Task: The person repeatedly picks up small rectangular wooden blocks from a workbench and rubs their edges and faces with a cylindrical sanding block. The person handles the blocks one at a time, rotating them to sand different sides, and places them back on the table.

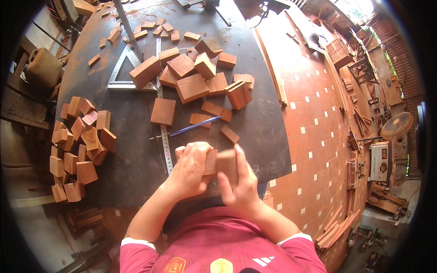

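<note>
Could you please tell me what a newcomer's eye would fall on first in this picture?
Probably the lower middle, where the left hand holds a reddish-brown wooden block and the right hand holds a blurred brown wooden block. Beyond them, a loose heap of reddish-brown wooden blocks lies on the dark, flat tabletop, with a silver metal triangle at its left. Bright reddish tiled flooring stretches away on the right.

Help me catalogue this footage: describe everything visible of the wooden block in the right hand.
The block looks like brown wood, flat-faced, its upper end blurred. The right hand grips it between thumb and fingers by the near edge of the dark table, beside another block in the left hand; whether they touch is unclear.
</note>
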### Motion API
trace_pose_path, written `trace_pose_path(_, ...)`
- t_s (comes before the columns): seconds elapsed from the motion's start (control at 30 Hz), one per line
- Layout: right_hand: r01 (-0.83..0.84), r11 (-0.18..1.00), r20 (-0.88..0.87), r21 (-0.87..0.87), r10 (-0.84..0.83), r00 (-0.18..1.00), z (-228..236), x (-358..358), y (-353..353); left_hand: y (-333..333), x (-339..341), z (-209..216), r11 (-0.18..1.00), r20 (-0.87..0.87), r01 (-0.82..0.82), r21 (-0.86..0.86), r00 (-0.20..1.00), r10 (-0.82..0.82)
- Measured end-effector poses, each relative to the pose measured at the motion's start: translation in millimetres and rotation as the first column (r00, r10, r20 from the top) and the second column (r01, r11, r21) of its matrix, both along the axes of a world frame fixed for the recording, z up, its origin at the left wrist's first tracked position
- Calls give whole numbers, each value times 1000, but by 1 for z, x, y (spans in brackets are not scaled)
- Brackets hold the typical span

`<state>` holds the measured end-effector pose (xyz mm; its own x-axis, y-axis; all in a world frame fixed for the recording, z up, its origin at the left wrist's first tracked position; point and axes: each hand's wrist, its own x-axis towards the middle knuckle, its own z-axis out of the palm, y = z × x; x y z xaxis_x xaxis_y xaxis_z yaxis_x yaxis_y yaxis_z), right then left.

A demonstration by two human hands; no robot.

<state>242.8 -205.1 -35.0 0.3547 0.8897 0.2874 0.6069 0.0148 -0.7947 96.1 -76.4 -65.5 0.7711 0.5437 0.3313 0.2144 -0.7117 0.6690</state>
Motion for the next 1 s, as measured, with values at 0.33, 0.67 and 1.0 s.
trace_pose_path(0.33,9,996,-14,-87,-10,1000,-1,-6,-17,-2,1,-2,999,-22,1,-45,1000,-2)
trace_pose_path(0.67,2,1000,41,12,-3,999,3,-7,-15,-2,2,-2,999,-19,-7,-46,1000,6)
trace_pose_path(1.0,-8,999,47,45,5,999,8,-7,-5,1,3,-1,1000,-22,-9,-26,1000,8)
